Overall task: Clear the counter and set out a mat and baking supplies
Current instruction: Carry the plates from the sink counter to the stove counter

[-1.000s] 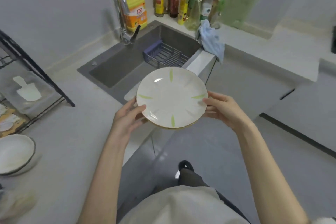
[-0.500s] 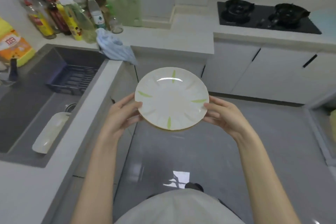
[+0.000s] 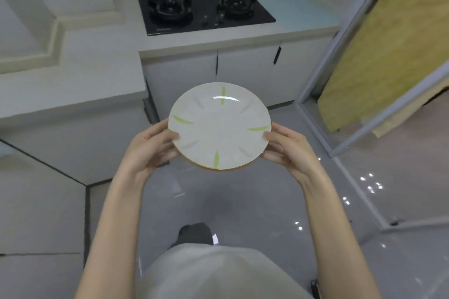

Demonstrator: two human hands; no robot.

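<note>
The round, glossy white plate (image 3: 220, 126) with slim green leaf strokes is up over the shiny grey floor (image 3: 243, 201). The left hand (image 3: 148, 150) and right hand (image 3: 289, 150) pinch opposite rims, thumbs on top and fingers curled beneath. There's open floor all round, with the pale counter (image 3: 97, 60) edge and black two-burner hob (image 3: 206, 14) ahead.
</note>
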